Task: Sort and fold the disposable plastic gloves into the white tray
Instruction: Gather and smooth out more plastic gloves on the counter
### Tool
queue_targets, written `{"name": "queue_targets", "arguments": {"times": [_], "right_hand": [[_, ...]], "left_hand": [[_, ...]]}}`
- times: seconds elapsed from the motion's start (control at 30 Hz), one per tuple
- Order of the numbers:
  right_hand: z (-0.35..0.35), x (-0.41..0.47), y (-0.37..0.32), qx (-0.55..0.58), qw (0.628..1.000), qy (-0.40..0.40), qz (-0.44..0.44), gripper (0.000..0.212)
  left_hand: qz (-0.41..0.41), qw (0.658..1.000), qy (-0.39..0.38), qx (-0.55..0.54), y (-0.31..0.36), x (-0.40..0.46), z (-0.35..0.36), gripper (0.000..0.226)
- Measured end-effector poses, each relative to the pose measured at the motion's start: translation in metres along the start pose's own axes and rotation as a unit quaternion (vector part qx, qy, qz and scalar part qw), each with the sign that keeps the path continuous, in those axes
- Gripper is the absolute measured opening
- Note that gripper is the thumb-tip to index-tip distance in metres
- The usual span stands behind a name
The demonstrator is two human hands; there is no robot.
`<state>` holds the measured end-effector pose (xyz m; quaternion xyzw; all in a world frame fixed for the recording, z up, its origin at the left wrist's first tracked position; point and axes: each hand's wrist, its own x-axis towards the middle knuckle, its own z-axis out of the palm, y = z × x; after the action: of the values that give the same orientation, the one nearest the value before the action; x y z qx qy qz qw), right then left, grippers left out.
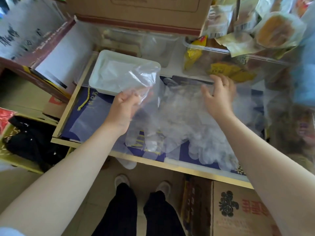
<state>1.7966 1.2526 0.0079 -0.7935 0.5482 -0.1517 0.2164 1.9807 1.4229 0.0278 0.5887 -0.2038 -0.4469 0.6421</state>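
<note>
Cluttered storeroom, boxes all round a wood-edged worktop (153,161). At left, white tray (95,77) with folded film inside. Left hand (123,106) pinching one clear glove (136,77) by its edge, lifted over the tray corner. Featherlight, limp, slippery, clingy; best pinched at the cuff. Loose gloves (184,126) heaped between both hands. Right hand (219,96) spread open, empty, just above the heap.

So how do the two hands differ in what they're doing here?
The left hand pinches a clear glove and holds it up over the near corner of the white tray; the right hand holds nothing, its fingers spread over the pile of gloves. The right hand shows a ring; the left shows none. Both are bare and reach over the same table.
</note>
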Motion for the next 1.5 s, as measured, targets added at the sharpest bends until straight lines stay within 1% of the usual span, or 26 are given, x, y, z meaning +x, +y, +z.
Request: {"name": "queue_targets", "arguments": {"times": [0.07, 0.13, 0.2, 0.27, 0.33, 0.4, 0.43, 0.47, 0.5, 0.53, 0.57, 0.6, 0.67, 0.7, 0.8, 0.83, 0.87, 0.9, 1.0, 1.03, 1.1, 1.13, 1.23, 1.33, 1.43, 1.5], "right_hand": [[0.001, -0.008, -0.031, 0.135, 0.984, -0.063, -0.094, 0.043], [0.0, -0.015, -0.066, 0.276, 0.932, -0.187, -0.142, 0.037], [0.002, -0.018, -0.089, 0.322, 0.901, -0.252, -0.146, 0.029], [0.006, -0.019, -0.103, 0.352, 0.892, -0.258, -0.117, 0.006], [0.006, -0.023, -0.116, 0.369, 0.903, -0.195, -0.096, 0.02], [0.004, -0.029, -0.126, 0.282, 0.946, -0.054, -0.148, 0.03], [0.002, -0.035, -0.134, 0.224, 0.956, 0.008, -0.187, 0.029], [0.001, -0.043, -0.144, 0.174, 0.959, 0.044, -0.221, 0.021], [0.001, -0.051, -0.153, 0.119, 0.959, 0.063, -0.249, 0.01], [0.006, -0.061, -0.164, 0.054, 0.957, 0.074, -0.277, 0.006], [0.015, -0.072, -0.173, -0.006, 0.951, 0.07, -0.301, 0.013], [0.024, -0.082, -0.183, -0.051, 0.945, 0.036, -0.321, 0.017], [0.043, -0.1, -0.197, -0.096, 0.926, -0.016, -0.364, 0.023], [0.049, -0.107, -0.203, -0.106, 0.92, -0.059, -0.373, 0.026], [0.065, -0.122, -0.212, -0.036, 0.901, -0.273, -0.336, 0.04], [0.066, -0.126, -0.214, 0.02, 0.895, -0.31, -0.32, 0.047], [0.068, -0.127, -0.216, 0.077, 0.899, -0.31, -0.3, 0.053], [0.071, -0.124, -0.213, 0.122, 0.914, -0.277, -0.27, 0.056], [0.081, -0.102, -0.199, 0.162, 0.953, -0.154, -0.206, 0.049], [0.08, -0.093, -0.197, 0.157, 0.955, -0.162, -0.192, 0.05], [0.078, -0.079, -0.193, 0.161, 0.939, -0.263, -0.155, 0.056], [0.079, -0.075, -0.193, 0.179, 0.923, -0.314, -0.132, 0.053], [0.086, -0.065, -0.187, 0.214, 0.894, -0.389, -0.057, 0.017], [0.095, -0.059, -0.177, 0.188, 0.909, -0.371, 0.004, 0.013], [0.106, -0.059, -0.168, 0.124, 0.954, -0.271, 0.026, 0.015], [0.114, -0.06, -0.165, 0.053, 0.977, -0.208, 0.021, 0.013]], "left_hand": [[0.01, 0.995, -0.071, -0.063, 0.011, -0.007, -0.006, 0.011], [0.011, 0.989, -0.124, -0.082, 0.02, -0.013, -0.014, 0.008], [0.016, 0.984, -0.15, -0.092, 0.027, -0.017, -0.025, 0.009], [0.0, 0.989, -0.115, -0.098, 0.03, -0.018, -0.035, 0.015], [-0.014, 0.999, 0.011, -0.027, 0.03, -0.014, -0.045, 0.014], [0.018, 0.977, 0.15, 0.153, 0.026, -0.008, -0.06, 0.017], [0.038, 0.962, 0.178, 0.204, 0.026, -0.008, -0.066, 0.022], [0.045, 0.962, 0.175, 0.205, 0.03, -0.01, -0.071, 0.019], [0.029, 0.978, 0.142, 0.152, 0.035, -0.012, -0.076, 0.013], [-0.004, 0.992, 0.096, 0.081, 0.041, -0.015, -0.079, 0.02], [-0.045, 0.998, 0.045, 0.016, 0.046, -0.017, -0.083, 0.035], [-0.084, 0.996, 0.0, -0.021, 0.05, -0.019, -0.087, 0.05], [-0.14, 0.989, -0.041, -0.031, 0.056, -0.021, -0.096, 0.062], [-0.153, 0.987, -0.042, -0.014, 0.058, -0.022, -0.102, 0.056], [-0.155, 0.974, -0.014, 0.162, 0.053, -0.02, -0.123, 0.019], [-0.151, 0.965, -0.006, 0.213, 0.05, -0.019, -0.13, 0.014], [-0.15, 0.961, -0.009, 0.234, 0.048, -0.018, -0.137, 0.013], [-0.155, 0.96, -0.024, 0.234, 0.047, -0.018, -0.142, 0.013], [-0.164, 0.951, -0.106, 0.241, 0.046, -0.016, -0.158, 0.016], [-0.167, 0.944, -0.131, 0.252, 0.046, -0.015, -0.163, 0.016], [-0.165, 0.935, -0.174, 0.263, 0.046, -0.011, -0.172, 0.018], [-0.164, 0.933, -0.188, 0.261, 0.046, -0.01, -0.175, 0.019], [-0.173, 0.932, -0.174, 0.267, 0.041, -0.002, -0.184, 0.022], [-0.174, 0.924, -0.115, 0.321, 0.031, 0.007, -0.191, 0.029], [-0.158, 0.897, -0.102, 0.399, 0.024, 0.013, -0.195, 0.031], [-0.107, 0.864, -0.112, 0.48, 0.023, 0.015, -0.198, 0.033]]}}
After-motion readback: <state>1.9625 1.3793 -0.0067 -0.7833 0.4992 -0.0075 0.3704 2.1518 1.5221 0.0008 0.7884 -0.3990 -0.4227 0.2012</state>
